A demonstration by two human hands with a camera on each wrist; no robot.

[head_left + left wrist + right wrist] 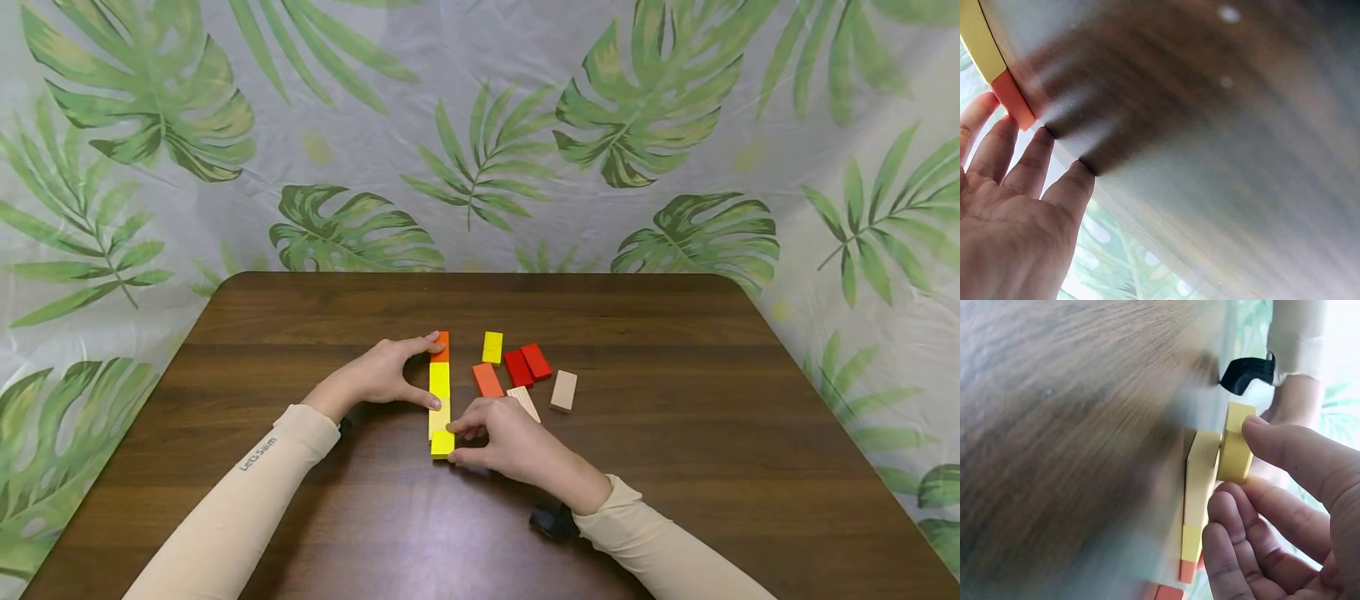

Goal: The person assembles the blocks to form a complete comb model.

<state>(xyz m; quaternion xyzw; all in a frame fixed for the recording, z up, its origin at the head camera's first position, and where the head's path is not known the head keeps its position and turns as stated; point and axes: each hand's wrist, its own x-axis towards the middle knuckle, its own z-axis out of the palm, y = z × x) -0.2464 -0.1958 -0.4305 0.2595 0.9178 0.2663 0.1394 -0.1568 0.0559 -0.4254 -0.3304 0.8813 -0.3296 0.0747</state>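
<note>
A straight row of wooden blocks runs away from the near side in the head view: a pale yellow block (438, 418), a yellow block (439, 379) and an orange block (443, 347) at the far end. My right hand (504, 435) pinches another yellow block (442, 445) between thumb and fingers at the row's near end. In the right wrist view that yellow block (1235, 450) sits higher than the pale one, overlapping its end. My left hand (382, 371) spans the row's left side with extended fingers, fingertips at the orange block and thumb by the pale yellow one.
Right of the row lie loose blocks: a yellow one (492, 347), two red ones side by side (517, 368), an orange one (488, 381) and two plain wooden ones, one (564, 391) farther right. The brown table (675, 467) ends at a leaf-patterned cloth (480, 150).
</note>
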